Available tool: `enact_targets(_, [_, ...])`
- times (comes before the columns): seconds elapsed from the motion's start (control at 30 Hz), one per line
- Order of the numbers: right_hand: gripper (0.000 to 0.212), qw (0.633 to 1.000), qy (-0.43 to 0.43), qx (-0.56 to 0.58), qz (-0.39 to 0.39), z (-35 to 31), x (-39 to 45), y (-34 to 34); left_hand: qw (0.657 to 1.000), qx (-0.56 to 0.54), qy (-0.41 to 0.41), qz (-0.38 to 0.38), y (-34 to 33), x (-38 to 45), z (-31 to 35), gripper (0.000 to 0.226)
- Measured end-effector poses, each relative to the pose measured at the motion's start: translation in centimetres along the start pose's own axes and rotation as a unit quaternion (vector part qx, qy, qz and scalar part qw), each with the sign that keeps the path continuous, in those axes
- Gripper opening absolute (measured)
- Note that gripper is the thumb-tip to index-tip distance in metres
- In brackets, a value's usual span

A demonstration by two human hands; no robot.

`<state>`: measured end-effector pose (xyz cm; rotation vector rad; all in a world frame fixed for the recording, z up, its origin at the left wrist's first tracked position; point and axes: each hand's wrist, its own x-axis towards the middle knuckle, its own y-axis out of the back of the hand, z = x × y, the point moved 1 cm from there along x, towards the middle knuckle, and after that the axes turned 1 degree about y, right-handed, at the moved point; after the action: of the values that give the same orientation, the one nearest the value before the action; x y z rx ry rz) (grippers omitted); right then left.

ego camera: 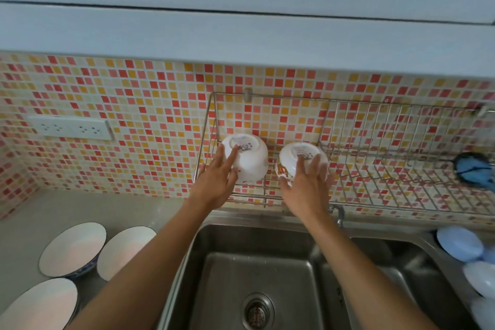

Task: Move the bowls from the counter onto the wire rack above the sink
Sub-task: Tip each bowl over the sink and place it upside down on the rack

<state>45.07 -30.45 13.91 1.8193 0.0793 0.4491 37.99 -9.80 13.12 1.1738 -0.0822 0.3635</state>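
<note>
Home kitchen, steel double sink point(267, 254), mosaic tile backsplash point(134, 104), wall-mounted wire rack point(375, 147), counter point(40, 211) with bowls point(73, 248)

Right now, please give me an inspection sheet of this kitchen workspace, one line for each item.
Surface: grey counter beside a steel sink.
Job's things: two small white bowls, left one and right one, upside down on the wall wire rack; three wide white bowls on the counter.
Clutter: blue cloth on the rack; pale blue lids.
Grippers: left hand and right hand touch one bowl each.
Cables: nothing seen.
Surroundings: mosaic tile wall, white socket strip.
</note>
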Motion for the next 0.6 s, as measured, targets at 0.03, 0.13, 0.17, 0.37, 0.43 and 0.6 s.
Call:
enact_targets(0.03, [0.077,1.000,-0.016,-0.001,-0.007,0.2,0.0,0.0,1.000,-0.001,-0.001,-0.001,0.0,0.0,0.0,0.059])
enact_targets(0.13, [0.078,1.000,-0.019,-0.014,-0.020,-0.3,0.0,-0.4,1.000,0.002,-0.001,0.002,-0.1,-0.1,0.0,0.060])
enact_targets(0.17, [0.078,0.999,-0.020,-0.018,-0.023,-0.5,-0.1,-0.5,1.000,0.006,-0.001,0.005,-0.1,-0.1,0.1,0.060])
enact_targets(0.37, [0.075,0.999,-0.015,-0.027,-0.023,-0.4,0.0,-0.7,0.999,0.037,-0.005,0.012,0.1,-0.5,0.5,0.062])
enact_targets(0.43, [0.076,0.999,-0.015,-0.025,-0.023,-0.4,0.0,-0.7,0.998,0.053,0.000,0.018,0.2,-1.2,0.8,0.062])
enact_targets(0.6, [0.074,0.997,0.056,0.017,0.059,-0.4,-0.8,-0.1,0.997,0.066,-0.015,0.041,0.4,-5.6,1.2,0.067])
